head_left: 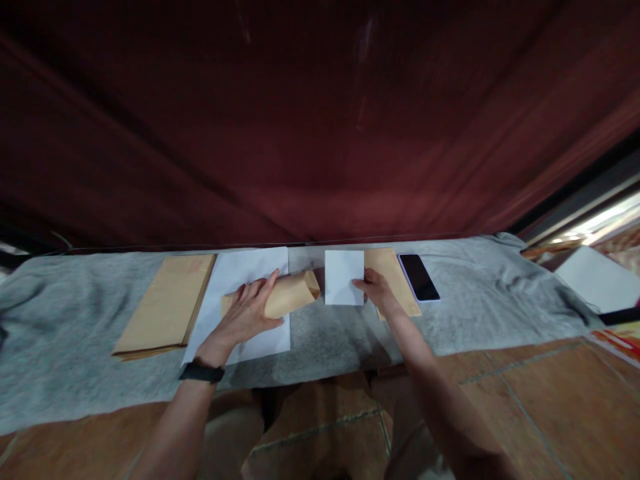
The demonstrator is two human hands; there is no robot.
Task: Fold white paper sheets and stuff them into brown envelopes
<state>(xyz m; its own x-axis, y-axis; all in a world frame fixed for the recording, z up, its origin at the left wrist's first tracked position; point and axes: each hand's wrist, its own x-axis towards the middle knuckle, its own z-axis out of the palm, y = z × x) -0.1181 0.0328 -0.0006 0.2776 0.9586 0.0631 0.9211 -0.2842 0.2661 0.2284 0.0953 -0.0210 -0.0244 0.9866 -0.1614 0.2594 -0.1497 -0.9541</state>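
My left hand (246,313), with a dark band at the wrist, is closed over a brown paper envelope (290,297). Its thumb and fingers press the envelope's edges, and the mouth gapes toward the right. Beneath it lies a large white sheet of paper (265,343). To the right, my right hand (375,290) pinches the right edge of a small white piece of paper (343,277), thumb on top. That paper is held flat, close to the envelope's opening but apart from it. Another brown envelope (400,287) lies partly under my right hand.
A stack of large brown envelopes (167,300) lies at the left on the grey cloth (475,293). A phone (419,277) sits right of the right-hand envelope. Dark red fabric (310,133) rises behind the cloth. Tiled floor (540,393) shows in front.
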